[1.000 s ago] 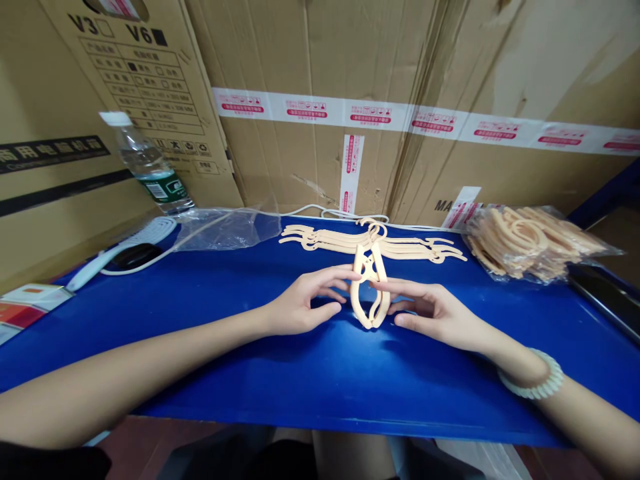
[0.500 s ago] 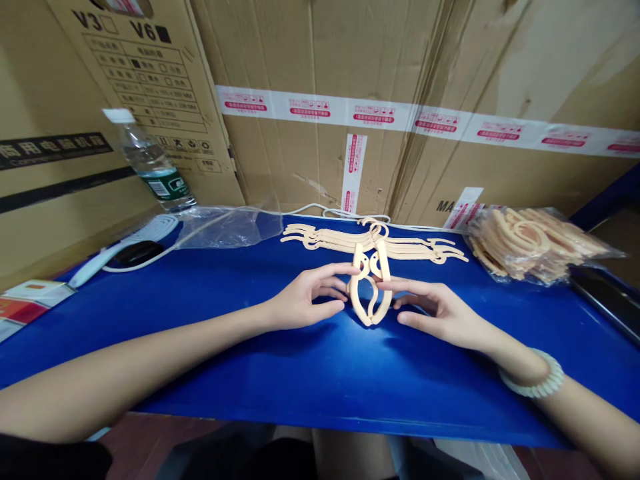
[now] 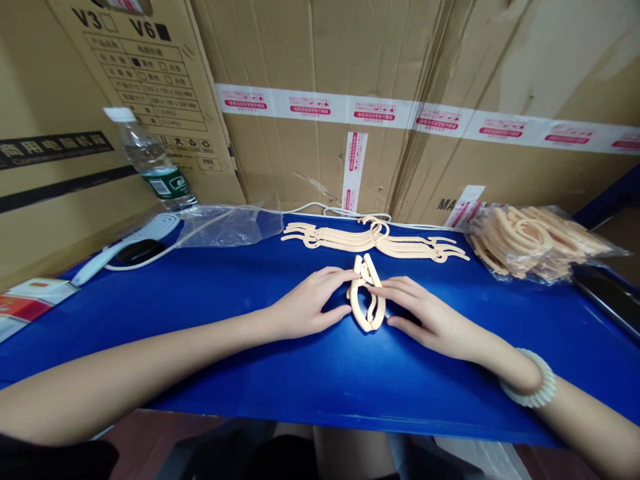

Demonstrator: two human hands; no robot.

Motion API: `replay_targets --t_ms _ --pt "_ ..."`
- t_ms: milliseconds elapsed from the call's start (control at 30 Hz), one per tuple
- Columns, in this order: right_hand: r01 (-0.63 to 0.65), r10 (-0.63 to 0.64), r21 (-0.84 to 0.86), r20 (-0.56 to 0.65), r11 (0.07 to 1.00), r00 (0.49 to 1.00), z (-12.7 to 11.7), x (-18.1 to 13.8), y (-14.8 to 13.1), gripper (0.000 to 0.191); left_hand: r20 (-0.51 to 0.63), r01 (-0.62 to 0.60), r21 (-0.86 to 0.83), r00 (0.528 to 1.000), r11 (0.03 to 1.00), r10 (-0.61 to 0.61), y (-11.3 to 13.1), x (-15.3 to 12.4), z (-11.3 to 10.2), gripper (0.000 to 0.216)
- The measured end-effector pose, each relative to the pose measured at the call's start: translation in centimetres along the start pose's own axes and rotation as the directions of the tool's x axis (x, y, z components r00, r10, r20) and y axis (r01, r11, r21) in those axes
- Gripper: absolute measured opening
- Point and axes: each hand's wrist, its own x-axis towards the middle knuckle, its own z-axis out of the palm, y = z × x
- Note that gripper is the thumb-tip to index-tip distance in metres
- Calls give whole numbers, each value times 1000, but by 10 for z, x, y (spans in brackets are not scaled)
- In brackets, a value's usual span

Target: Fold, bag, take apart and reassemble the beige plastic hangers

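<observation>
I am looking at the hanger (image 3: pixel 367 293); it is folded up small and is lying on the blue table (image 3: pixel 300 373), right in the middle, between my two hands. My left hand (image 3: pixel 310 307) is touching its left side, with one finger up near the top and the thumb low by the round end; my right hand (image 3: pixel 430 317) is doing the same on the right side. So both hands are lightly holding the hanger between them, with fingers stretched out and not squeezed tight.

I am guessing it is very light; it is looking like thin, hard plastic, smooth and a bit slippery. I think it may bend a little, and may snap at the joint if I am pushing too hard. The best place to hold it is looking like the two side arms, one in each hand, not the thin hook.

Just behind it, a pile (image 3: pixel 375 240) of open hangers is lying flat and spread wide; it is near but not touching the one I hold. Far to the right, a clear bag (image 3: pixel 535 243) full of folded ones is sitting on the table. To the left, an empty wrap (image 3: pixel 230 227) is lying by a white cord (image 3: pixel 125 243); a bottle (image 3: pixel 150 167) is standing behind them. Big brown boxes (image 3: pixel 400 67) are making a wall at the back; a pale bracelet (image 3: pixel 537 387) is sitting on my right wrist.
</observation>
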Motion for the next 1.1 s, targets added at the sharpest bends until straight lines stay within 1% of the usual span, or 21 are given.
replay_targets --t_ms 100,267,333,467,533,633,733,800,933,1100 --pt "4 -4 -71 -1 997 1000 0 0 0 51 5 34 27 999 999 -35 1 0 0 47" --pt "-11 10 -120 -10 993 1000 -1 0 -2 54 14 22 22 1000 1000 -23 2 0 -1 14" --pt "-16 14 -129 -16 991 1000 -3 0 -2 55 21 6 28 1000 1000 -6 2 0 -1 9" --pt "-25 21 -125 -33 992 999 -6 -1 -2 50 22 -7 63 1000 998 5 3 -1 -1 8" --pt "-25 20 -121 -42 992 999 -8 -1 -1 42 11 -2 81 1000 997 1 3 -1 0 8" --pt "7 -11 -113 -38 994 999 -9 -2 -1 24 -7 -2 104 1000 995 2 3 -2 0 9" --pt "47 -49 -97 -15 994 999 -10 -2 -2 17 3 -29 123 1000 992 28 3 -1 0 8" --pt "55 -56 -82 -5 995 998 -10 -2 -3 18 16 -47 123 999 991 45 4 0 -1 8" --pt "57 -57 -62 11 996 998 -11 -1 -4 26 11 -48 102 999 994 47 5 0 -2 15" --pt "61 -61 -76 6 995 998 -11 -2 -2 32 12 -37 141 999 989 35 3 -1 -1 22"
